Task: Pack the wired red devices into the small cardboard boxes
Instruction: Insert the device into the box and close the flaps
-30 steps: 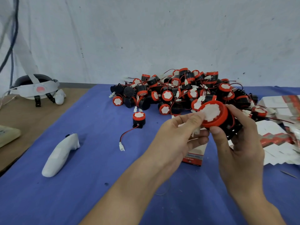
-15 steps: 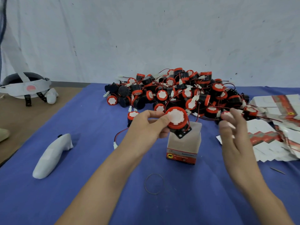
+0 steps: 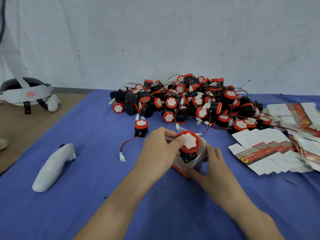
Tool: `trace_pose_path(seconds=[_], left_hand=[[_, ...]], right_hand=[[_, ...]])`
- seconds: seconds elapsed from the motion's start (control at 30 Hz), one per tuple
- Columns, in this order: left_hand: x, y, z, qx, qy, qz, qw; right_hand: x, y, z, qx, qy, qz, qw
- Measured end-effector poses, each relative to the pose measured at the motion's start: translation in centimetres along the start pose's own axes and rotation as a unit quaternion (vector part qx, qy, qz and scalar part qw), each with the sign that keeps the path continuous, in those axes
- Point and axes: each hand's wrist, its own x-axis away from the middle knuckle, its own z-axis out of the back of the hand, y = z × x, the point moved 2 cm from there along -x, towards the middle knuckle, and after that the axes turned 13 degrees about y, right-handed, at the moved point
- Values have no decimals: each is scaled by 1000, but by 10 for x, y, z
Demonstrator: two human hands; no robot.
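At the middle of the counter (image 3: 86,196), just in front of the pile (image 3: 190,101) of devices, the left hand (image 3: 159,148) pinches one red device (image 3: 189,142) by its rim. White face is up, black body partly down in the open top of a small box (image 3: 183,166). The right hand (image 3: 213,163) grips the box from the right, thumb on the near wall, prob. to keep it upright & its mouth open while the device goes in. Device only part-way in. A red wire trails behind toward the pile; can't tell if it's this one's, so it may need tucking first. Flat boxes (image 3: 270,153) lie stacked at right, w/in easy reach for the next one.
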Motion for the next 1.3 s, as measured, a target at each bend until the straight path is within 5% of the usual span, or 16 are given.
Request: trace_pose_path(seconds=[0.2,0.37,0.57,0.73,0.83,1.0,1.3], left_hand=[[3,-17,-5,-126,-34,-2,991],[7,-29,-19,-330,-14,-127,935],[4,-36,-26,-439,-19,-205,875],[14,-30,-28,-410,8,-257,875],[24,-28,-30,-412,11,-350,841],[23,-29,-14,-352,8,-373,858],[22,-34,-9,-377,31,-453,807]], right_hand=[[7,-14,-7,3,5,-3,1000],[7,-7,-10,-9,1,-10,1000],[7,-13,-21,-188,16,-93,978],[6,-10,-23,-218,40,-125,967],[1,-2,-19,-217,53,-159,962],[1,0,-17,-200,51,-176,963],[3,-1,-17,-207,44,-175,961]])
